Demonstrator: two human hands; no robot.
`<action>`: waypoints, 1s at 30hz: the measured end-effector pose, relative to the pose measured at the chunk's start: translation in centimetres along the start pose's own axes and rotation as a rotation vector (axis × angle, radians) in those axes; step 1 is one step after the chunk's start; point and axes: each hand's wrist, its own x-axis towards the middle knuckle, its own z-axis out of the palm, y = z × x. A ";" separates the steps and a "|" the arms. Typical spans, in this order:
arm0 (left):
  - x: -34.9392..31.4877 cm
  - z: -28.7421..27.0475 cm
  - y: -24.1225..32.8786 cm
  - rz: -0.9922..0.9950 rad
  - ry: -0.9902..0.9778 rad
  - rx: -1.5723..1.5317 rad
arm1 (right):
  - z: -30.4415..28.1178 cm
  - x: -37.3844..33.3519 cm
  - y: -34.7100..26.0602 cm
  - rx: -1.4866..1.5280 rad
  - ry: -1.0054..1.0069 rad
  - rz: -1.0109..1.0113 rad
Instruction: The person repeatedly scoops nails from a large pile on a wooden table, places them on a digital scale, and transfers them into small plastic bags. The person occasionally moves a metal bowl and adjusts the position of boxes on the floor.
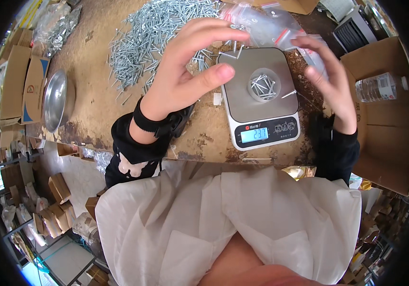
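Note:
A digital scale (234, 111) with a steel top and a lit display stands at the table's front. On its plate sits a small round clear cup (267, 97) with several silver screws (261, 85) in it. A loose screw (288, 94) lies at the plate's right edge, and a few more lie at its far left corner. My left hand (185, 71) hovers over the scale's left side, fingers and thumb apart, holding nothing. Opposite it, my right hand (330, 83) is raised beside the plate's right edge, its fingers spread and bare. Neither hand touches the cup.
A big heap of screws (142, 43) covers the table's far middle. Clear zip bags (266, 24) lie behind the scale. At the left is a metal bowl (57, 102) near cardboard boxes (16, 86). An open carton (385, 128) with a plastic bottle (380, 88) stands right.

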 end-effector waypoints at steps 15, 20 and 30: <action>-0.3 3.9 -0.9 0.054 -0.243 -0.083 | 0.5 -0.2 -0.9 -0.091 0.060 0.032; -0.2 2.5 -0.6 0.019 -0.052 0.010 | 0.8 -0.2 -0.5 -0.114 0.029 -0.007; -1.7 -0.7 -4.9 -0.073 0.207 0.826 | 3.2 0.0 -1.3 -0.285 -0.182 -0.173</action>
